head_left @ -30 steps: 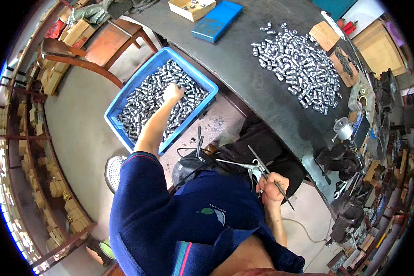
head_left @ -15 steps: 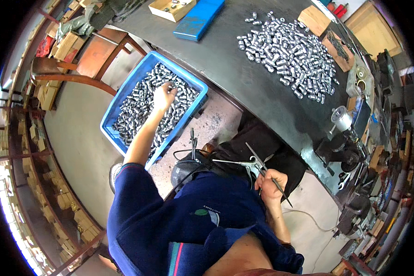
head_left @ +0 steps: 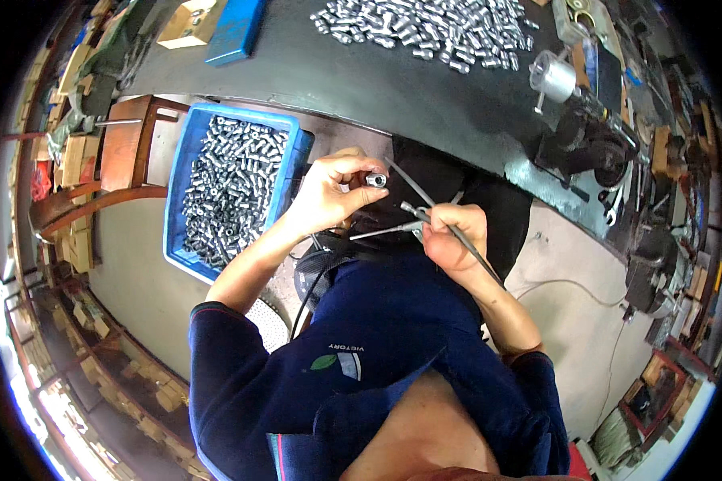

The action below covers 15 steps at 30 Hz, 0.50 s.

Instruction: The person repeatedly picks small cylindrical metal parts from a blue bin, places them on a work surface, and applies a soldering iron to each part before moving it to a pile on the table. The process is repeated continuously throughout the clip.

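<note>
Between the thumb and fingers of my left hand (head_left: 337, 191) is a small shiny metal sleeve (head_left: 375, 181), its hollow end showing. My right hand (head_left: 456, 236) is closed around a long, slim dark rod (head_left: 410, 183) that looks like a file. A silver tool with a thin shaft (head_left: 381, 232) also sticks out from the right hand; its handle is mostly hidden. The rod's upper tip is close to the sleeve, though whether they touch I cannot tell. Left of my hands, a blue plastic bin (head_left: 294, 148) holds many similar metal sleeves (head_left: 233, 188).
Shiny metal parts (head_left: 425, 30) lie heaped on the dark table (head_left: 321, 84). Beyond the bin are a blue box (head_left: 237, 32) and a shallow wooden tray (head_left: 186, 26). A wooden chair (head_left: 127, 140) stands left; a bench device with a silver cylinder (head_left: 553, 76) sits right.
My left hand has come out of the bin and moved right with a metal sleeve, near the rod. My right hand has risen slightly, still gripping both tools. The view has shifted.
</note>
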Each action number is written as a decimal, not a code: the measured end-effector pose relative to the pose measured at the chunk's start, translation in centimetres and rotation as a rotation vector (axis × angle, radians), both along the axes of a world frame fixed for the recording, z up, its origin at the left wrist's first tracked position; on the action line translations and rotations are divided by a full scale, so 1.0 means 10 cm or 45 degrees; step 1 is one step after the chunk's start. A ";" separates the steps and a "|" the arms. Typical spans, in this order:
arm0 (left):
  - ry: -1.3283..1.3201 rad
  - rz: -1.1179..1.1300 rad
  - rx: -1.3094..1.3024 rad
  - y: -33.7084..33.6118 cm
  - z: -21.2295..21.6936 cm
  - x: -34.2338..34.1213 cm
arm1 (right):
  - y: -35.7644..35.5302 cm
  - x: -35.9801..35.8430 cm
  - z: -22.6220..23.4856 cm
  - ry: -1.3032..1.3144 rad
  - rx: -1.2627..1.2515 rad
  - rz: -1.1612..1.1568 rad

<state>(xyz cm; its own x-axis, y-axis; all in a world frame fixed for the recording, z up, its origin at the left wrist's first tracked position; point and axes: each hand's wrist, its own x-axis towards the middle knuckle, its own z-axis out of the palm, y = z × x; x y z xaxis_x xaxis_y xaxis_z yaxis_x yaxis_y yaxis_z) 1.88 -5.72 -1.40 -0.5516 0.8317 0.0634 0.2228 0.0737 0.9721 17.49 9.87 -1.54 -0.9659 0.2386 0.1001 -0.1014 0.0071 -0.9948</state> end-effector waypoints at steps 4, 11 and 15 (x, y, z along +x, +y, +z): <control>0.167 -0.090 -0.112 0.08 0.08 0.07 | 0.03 0.00 -0.06 -0.004 -0.005 -0.029; 0.654 -0.201 -0.176 0.18 0.19 0.18 | 0.07 -0.03 -0.09 0.018 0.141 0.046; 0.824 -0.322 -0.178 0.26 0.26 0.16 | 0.11 0.02 -0.10 -0.030 0.090 0.037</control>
